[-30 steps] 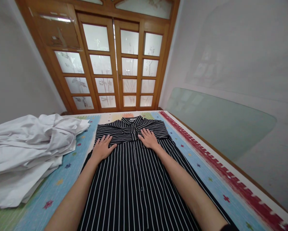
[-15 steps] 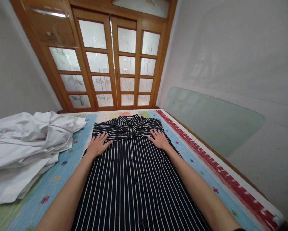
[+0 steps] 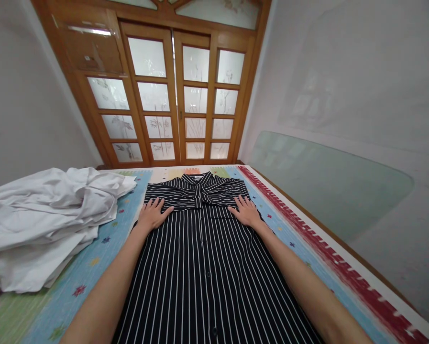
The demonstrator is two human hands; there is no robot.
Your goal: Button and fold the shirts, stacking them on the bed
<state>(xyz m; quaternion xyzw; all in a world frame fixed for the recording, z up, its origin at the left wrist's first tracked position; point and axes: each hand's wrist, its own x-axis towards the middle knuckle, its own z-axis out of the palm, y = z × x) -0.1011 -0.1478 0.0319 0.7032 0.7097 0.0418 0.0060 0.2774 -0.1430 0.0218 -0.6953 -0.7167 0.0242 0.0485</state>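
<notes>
A black shirt with white stripes lies front up, its collar at the far end and its lower part running out of view towards me. Both sleeves are folded inward across the chest. My left hand rests flat on the shirt's left edge, by the folded sleeve, fingers spread. On the opposite edge my right hand lies flat too, its fingers spread over the other sleeve. Neither hand grips the cloth.
A crumpled heap of white cloth lies to the left on the patterned bedspread. Wooden doors with frosted panes stand beyond the far edge. A wall runs close along the right side.
The view has shifted slightly, so everything sits a little further right. My hands stay flat at the same places on the shirt, and its folds look unchanged.
</notes>
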